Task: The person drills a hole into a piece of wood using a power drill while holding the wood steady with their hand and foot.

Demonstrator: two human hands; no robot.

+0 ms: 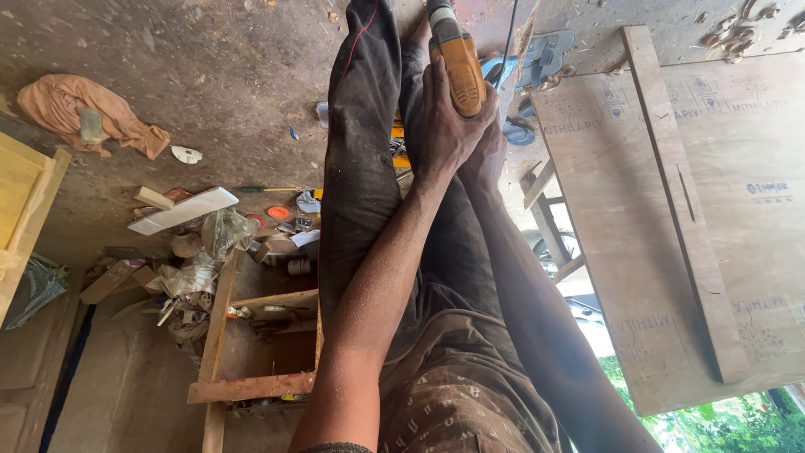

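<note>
Pink rag [88,113] far left on floor, scrap pile [201,252] nearby. Ur left hand [449,126] clenched round orange power tool [457,63] above ur legs; right hand [490,155] braces behind, grip can't tell. Plywood sheet [738,235] w/ batten [683,201] at right.

Both hands, left hand [449,126] over right hand [489,155], grip an orange power tool [457,63] above the dusty floor [210,75].

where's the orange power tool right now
In the head view the orange power tool sits top centre, gripped by both hands, left hand and right hand, just right of the dark trouser leg and left of the plywood sheet.
</note>
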